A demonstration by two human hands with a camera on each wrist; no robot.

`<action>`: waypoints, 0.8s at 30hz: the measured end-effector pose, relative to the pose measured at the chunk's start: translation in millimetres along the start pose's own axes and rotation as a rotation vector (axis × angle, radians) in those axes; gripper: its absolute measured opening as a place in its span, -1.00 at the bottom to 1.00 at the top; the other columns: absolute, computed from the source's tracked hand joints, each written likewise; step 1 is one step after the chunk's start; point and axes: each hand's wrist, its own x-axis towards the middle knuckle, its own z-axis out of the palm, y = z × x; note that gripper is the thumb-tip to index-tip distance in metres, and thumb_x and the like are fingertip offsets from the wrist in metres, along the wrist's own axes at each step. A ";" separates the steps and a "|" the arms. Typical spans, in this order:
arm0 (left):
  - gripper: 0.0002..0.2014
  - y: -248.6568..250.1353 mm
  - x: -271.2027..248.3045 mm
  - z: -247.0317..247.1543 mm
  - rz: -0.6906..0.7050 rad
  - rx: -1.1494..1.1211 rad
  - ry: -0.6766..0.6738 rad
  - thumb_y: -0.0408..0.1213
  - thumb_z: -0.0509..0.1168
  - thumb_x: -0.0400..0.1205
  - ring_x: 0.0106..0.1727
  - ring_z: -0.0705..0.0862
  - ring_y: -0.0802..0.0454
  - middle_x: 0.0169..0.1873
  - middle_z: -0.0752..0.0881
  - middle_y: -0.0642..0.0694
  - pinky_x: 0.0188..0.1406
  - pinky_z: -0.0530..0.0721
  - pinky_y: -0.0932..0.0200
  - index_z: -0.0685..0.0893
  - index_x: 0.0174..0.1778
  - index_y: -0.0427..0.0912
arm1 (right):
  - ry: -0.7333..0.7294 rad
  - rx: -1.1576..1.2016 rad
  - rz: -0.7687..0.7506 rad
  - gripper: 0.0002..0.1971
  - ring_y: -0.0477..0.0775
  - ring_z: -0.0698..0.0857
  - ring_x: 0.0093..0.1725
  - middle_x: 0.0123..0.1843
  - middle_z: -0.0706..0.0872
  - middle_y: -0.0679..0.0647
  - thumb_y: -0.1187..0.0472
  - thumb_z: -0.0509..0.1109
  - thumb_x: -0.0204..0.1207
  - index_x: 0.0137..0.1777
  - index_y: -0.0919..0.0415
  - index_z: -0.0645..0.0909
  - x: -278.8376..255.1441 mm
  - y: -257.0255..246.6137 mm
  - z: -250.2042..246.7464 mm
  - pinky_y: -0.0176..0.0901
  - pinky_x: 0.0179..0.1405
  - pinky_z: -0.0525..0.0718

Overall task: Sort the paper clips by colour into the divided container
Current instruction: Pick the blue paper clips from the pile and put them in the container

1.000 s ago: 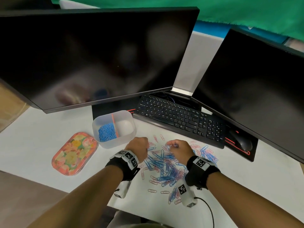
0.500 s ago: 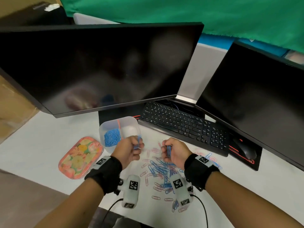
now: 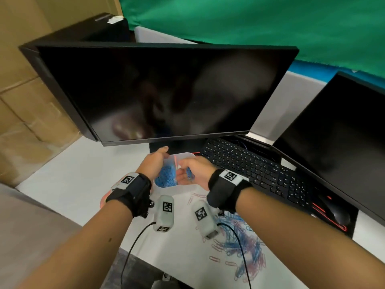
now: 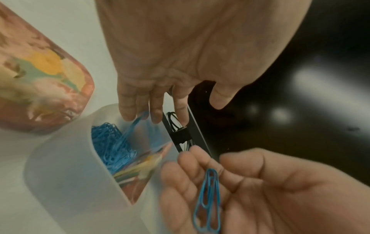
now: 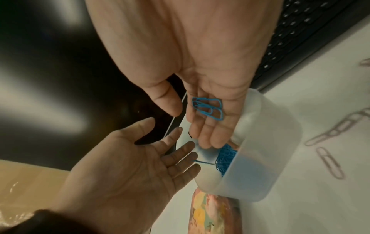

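The translucent divided container (image 3: 179, 189) stands in front of the monitor foot, with a heap of blue clips (image 3: 166, 176) in its left compartment. My left hand (image 3: 158, 161) hovers over that compartment, fingers straight and spread. In the left wrist view a blue clip (image 4: 138, 121) drops from its fingertips (image 4: 156, 117). My right hand (image 3: 185, 174) is just right of it, palm up over the container, and a few blue clips (image 5: 208, 107) lie loose on its fingers. A mixed pile of blue and pink clips (image 3: 239, 243) lies on the table under my right forearm.
A floral lid (image 4: 40, 87) lies left of the container, mostly hidden by my left wrist in the head view. The keyboard (image 3: 250, 170) and a mouse (image 3: 337, 213) sit to the right. Two dark monitors (image 3: 166, 94) stand behind. Pink clips (image 5: 328, 163) lie beside the container.
Both hands left the pile and rose over the container. The left hand has opened and let its blue clips fall. The right hand has uncurled, its clips now on the flat fingers.
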 end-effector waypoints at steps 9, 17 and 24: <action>-0.81 0.4 -6.5 -15.9 0.074 0.032 0.038 -0.09 0.21 0.66 0.23 0.61 -0.11 0.18 0.67 -0.12 0.24 0.61 -0.07 0.63 0.05 -0.08 | 0.087 -0.278 -0.089 -0.87 0.19 0.62 -0.04 -0.13 0.62 0.23 0.33 0.28 0.38 -0.16 0.28 0.65 22.0 -22.7 22.8 0.07 0.08 0.67; -0.87 -21.6 -29.0 28.2 0.297 0.341 -0.298 -0.38 0.32 0.59 -0.24 0.66 0.06 -0.25 0.74 -0.08 -0.07 0.70 0.13 0.71 -0.24 -0.11 | 0.218 -0.525 -0.227 -0.79 0.09 0.73 -0.15 -0.11 0.75 0.12 0.30 0.23 0.58 0.05 0.22 0.70 -22.6 18.7 -47.5 -0.13 -0.18 0.66; -0.88 -66.5 -44.7 78.1 0.489 0.795 -0.533 -0.32 0.33 0.45 -0.19 0.69 0.08 -0.30 0.71 0.12 -0.15 0.61 0.30 0.71 -0.27 0.01 | 0.271 -0.827 -0.190 -0.83 -0.25 0.57 -0.31 -0.31 0.62 -0.19 0.31 0.28 0.53 -0.15 0.09 0.68 -74.0 121.4 -119.4 -0.54 -0.33 0.46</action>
